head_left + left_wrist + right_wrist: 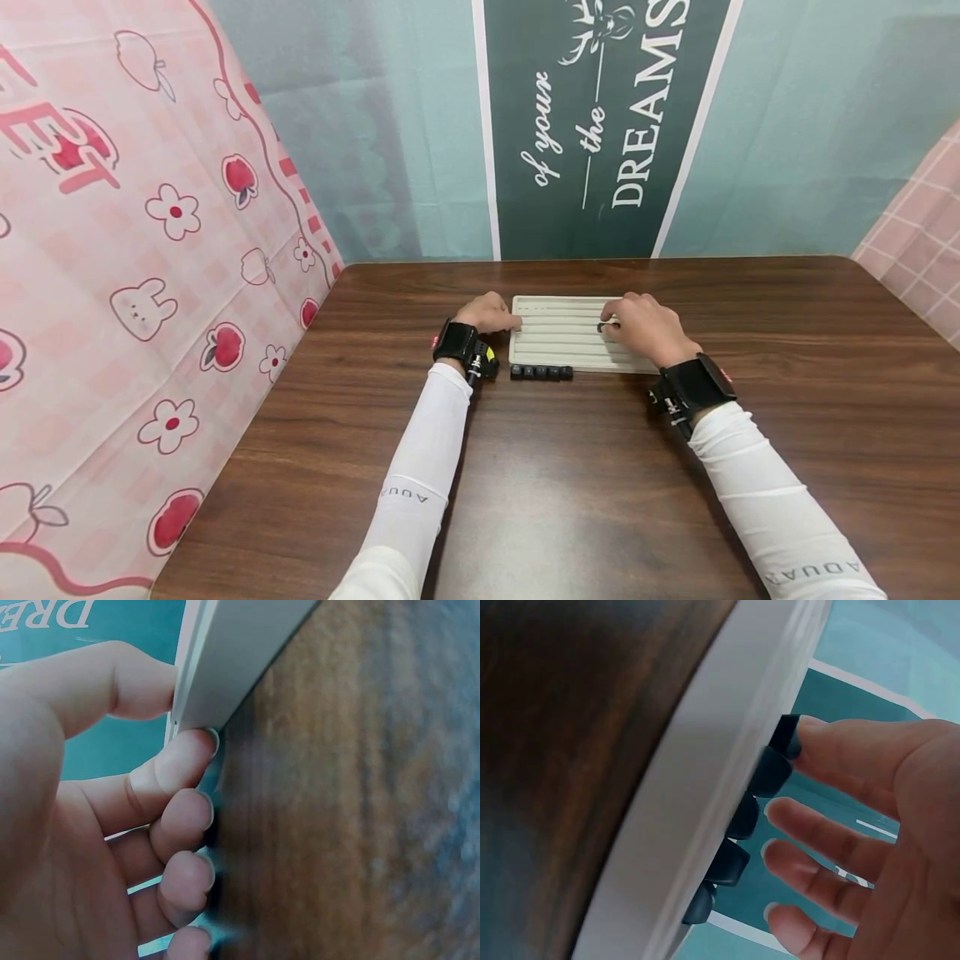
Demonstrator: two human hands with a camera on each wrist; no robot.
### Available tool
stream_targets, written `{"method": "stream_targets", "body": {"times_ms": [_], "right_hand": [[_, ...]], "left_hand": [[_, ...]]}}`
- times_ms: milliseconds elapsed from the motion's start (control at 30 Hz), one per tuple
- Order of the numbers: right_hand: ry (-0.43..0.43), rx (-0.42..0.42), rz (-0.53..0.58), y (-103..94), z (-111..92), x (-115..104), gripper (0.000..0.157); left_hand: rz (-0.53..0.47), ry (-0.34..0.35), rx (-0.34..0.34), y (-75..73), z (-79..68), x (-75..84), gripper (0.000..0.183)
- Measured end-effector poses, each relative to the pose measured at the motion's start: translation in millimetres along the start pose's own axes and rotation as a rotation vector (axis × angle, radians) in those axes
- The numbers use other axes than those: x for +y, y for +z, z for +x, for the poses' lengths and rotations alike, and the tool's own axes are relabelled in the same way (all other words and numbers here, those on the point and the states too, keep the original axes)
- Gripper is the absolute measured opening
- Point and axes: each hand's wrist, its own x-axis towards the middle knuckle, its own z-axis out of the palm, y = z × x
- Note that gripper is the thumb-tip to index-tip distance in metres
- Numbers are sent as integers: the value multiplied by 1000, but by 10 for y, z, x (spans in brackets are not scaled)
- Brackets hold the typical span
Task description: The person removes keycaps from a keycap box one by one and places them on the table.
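Note:
A pale grooved tray (558,333) lies on the table. My left hand (489,314) grips its left edge; in the left wrist view the thumb (146,682) lies over the rim and the index finger (180,761) meets the side, with the other fingers curled. My right hand (647,327) is over the tray's right part, pinching a small black keycap (784,736). Several more black keycaps (729,862) stand in a line on the tray below it in the right wrist view; in the head view my hand mostly hides them.
A short row of black keycaps (542,372) lies on the brown wooden table (555,483), just in front of the tray's left part. Behind the table hangs a teal cloth (405,167) with lettering. A pink patterned cloth (187,275) hangs on the left.

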Motion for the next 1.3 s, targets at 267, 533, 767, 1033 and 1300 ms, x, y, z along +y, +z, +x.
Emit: {"method": "stream_targets", "body": {"times_ms": [267, 533, 767, 1033, 1300], "right_hand": [[-15, 24, 11, 20, 5, -9, 18], [-29, 80, 20, 69, 31, -23, 18], [-23, 71, 33, 76, 28, -12, 13], [-9, 32, 52, 75, 26, -15, 14], [-20, 15, 56, 82, 41, -8, 10]], "left_hand": [[-6, 14, 3, -12, -30, 21, 44], [0, 7, 6, -8, -33, 22, 45], [1, 10, 7, -7, -46, 25, 45], [1, 13, 10, -2, -43, 11, 43], [-2, 10, 5, -3, -30, 4, 44]]}}
